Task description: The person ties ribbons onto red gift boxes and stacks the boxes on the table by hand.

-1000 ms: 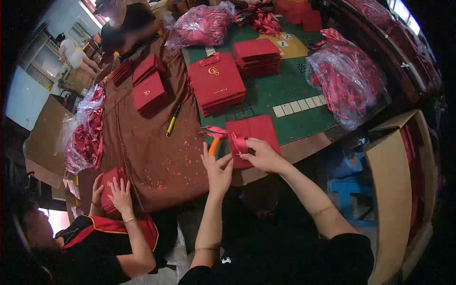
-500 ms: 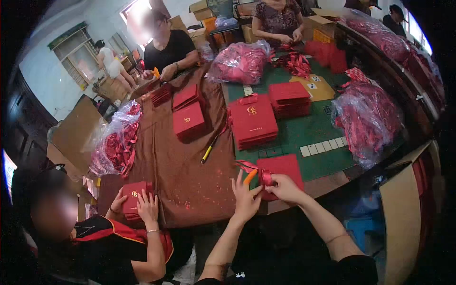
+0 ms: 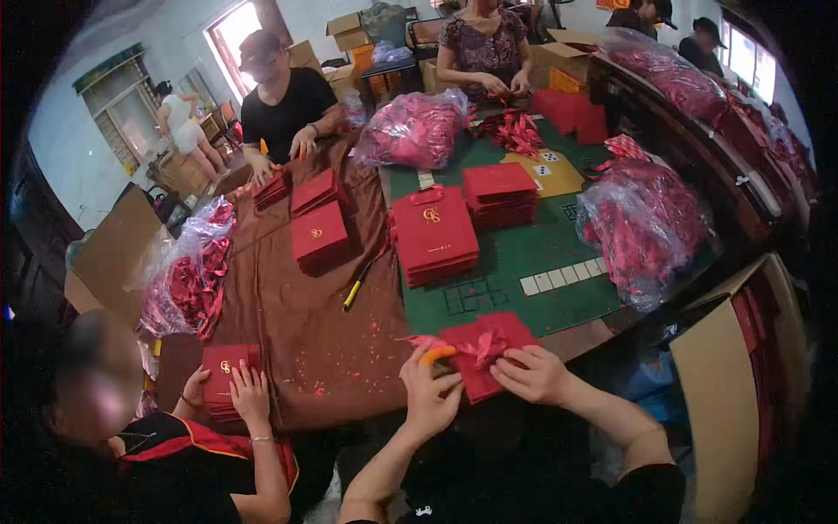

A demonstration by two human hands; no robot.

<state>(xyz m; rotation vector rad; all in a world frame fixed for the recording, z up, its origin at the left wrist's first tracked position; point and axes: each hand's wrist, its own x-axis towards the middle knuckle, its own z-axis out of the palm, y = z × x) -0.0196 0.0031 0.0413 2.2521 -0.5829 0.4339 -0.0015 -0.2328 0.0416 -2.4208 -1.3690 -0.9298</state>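
Observation:
A red paper bag [image 3: 515,327] lies at the near edge of the table, with a pink-red ribbon [image 3: 485,343] across its top. My left hand [image 3: 429,389] is at the bag's left side, an orange tool [image 3: 438,354] by its index finger and the ribbon's loose end beyond it; its fingers are curled round the tool. On the right, my right hand [image 3: 531,375] pinches the ribbon at the bag's near edge. Past the hands stands a stack of red bags [image 3: 434,231] with gold lettering.
Bagged ribbons [image 3: 644,229] lie at the right, and a second plastic bag [image 3: 417,131] lies farther back. A yellow cutter [image 3: 355,290] is on the brown cloth. At the left, a co-worker's hands [image 3: 250,393] rest on red bags. An open cardboard box [image 3: 716,402] stands at the right.
The ribbon, upright in a loop before, now spreads over the bag. My right hand has shifted its grip along it. The camera view has tilted up, showing more of the room and people.

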